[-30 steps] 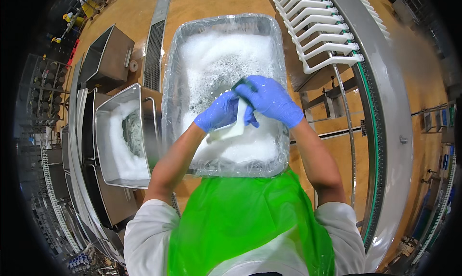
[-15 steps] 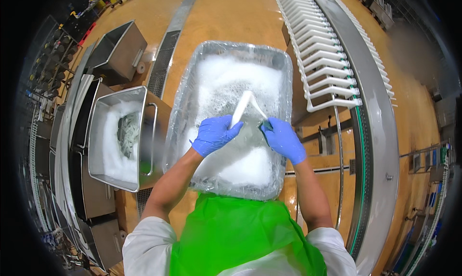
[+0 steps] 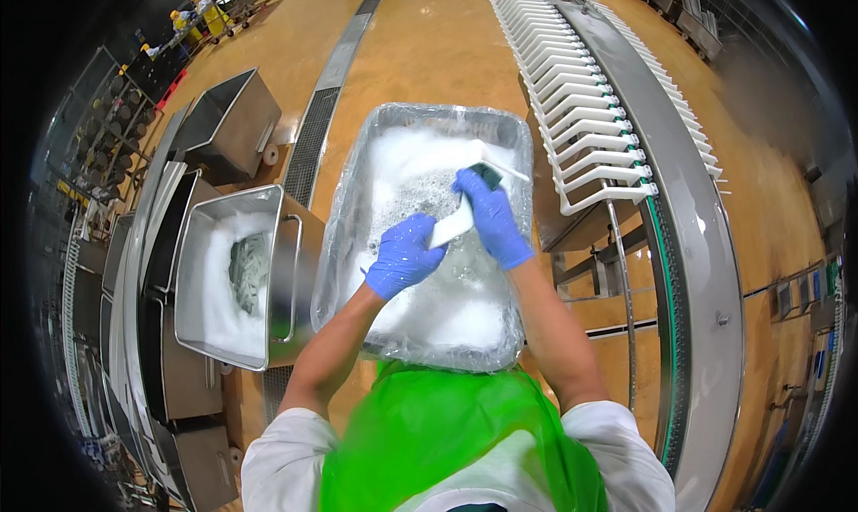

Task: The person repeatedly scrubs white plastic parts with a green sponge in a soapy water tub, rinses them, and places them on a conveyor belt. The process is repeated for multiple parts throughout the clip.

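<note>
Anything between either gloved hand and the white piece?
Yes: a dark green pad sits between the right gloved hand and the white bent piece, near its bend. Nothing visible separates the left gloved hand from the piece.

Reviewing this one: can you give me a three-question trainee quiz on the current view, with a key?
1. Which hand holds the dark green pad?
2. True or false: the metal bin left of the plastic-lined tub contains no foam.
3. The row of white rods stands on which side of the tub: A) left, B) right, C) nearest the person?

Key: 1. Right hand. 2. False; white foam shows inside. 3. B.
</note>
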`<state>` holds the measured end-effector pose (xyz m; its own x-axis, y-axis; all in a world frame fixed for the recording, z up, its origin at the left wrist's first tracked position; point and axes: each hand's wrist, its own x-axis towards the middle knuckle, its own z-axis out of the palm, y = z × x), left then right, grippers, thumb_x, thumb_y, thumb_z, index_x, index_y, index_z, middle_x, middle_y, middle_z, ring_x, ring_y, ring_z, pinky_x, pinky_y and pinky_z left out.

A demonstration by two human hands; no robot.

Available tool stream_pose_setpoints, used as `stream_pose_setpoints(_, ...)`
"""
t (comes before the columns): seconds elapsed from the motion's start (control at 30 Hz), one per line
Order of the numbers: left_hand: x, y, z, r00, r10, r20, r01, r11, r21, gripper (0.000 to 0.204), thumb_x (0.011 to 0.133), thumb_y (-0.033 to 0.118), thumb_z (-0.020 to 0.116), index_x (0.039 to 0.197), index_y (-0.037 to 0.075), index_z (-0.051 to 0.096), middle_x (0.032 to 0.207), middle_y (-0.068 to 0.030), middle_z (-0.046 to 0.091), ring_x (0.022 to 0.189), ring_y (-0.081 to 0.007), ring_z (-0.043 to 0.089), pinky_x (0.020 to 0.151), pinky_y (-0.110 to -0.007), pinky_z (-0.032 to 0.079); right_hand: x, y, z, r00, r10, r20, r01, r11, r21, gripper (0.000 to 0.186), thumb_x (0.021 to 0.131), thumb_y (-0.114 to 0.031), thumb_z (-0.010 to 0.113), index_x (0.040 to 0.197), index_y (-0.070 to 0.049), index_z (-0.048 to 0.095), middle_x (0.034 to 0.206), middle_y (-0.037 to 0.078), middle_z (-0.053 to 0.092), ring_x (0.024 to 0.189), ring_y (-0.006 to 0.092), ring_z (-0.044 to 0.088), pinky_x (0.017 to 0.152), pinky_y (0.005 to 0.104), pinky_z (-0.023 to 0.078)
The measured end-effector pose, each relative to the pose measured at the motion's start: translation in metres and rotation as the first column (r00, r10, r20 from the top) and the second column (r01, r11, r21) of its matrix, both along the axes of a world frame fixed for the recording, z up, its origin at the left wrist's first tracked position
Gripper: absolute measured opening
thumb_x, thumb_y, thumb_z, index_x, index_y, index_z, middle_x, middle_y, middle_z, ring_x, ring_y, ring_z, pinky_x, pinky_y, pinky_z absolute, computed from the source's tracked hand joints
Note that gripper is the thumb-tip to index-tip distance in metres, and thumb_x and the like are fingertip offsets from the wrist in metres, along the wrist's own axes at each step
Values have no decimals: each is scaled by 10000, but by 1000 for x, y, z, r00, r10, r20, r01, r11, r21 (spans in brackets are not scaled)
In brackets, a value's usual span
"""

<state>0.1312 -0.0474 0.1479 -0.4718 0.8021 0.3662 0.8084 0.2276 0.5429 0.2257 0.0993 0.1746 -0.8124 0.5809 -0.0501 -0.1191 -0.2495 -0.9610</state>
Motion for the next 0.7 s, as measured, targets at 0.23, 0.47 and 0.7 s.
stream_pose_setpoints(0.23,-8,8,0,990,128,56,-126,992,-28,181,718,150,675,818,46,565,781,-173,559,720,-372,580,632,-439,461,-1,-9,-15,982,181,-58,-172,975,138,297,833,-188,725,1036,-3,614,931,58,646,853,110,586,762,271,488)
stream_pose_setpoints(0.47,-5,15,-16,942,-21,336,17,1000,13,216,765,177,633,946,65,597,870,-159,596,788,-328,606,682,-404,495,-8,1,23,914,274,298,-282,959,-18,330,883,-312,663,1070,-41,649,760,-4,596,593,50,529,523,209,444)
stream_pose_setpoints(0.7,-35,-1,-14,-390,-400,829,313,789,528,158,714,112,599,851,46,555,721,-51,507,681,-210,526,662,-326,472,-37,-5,0,959,271,87,-279,953,114,311,850,-265,712,1026,-27,621,907,43,646,775,125,595,724,284,508)
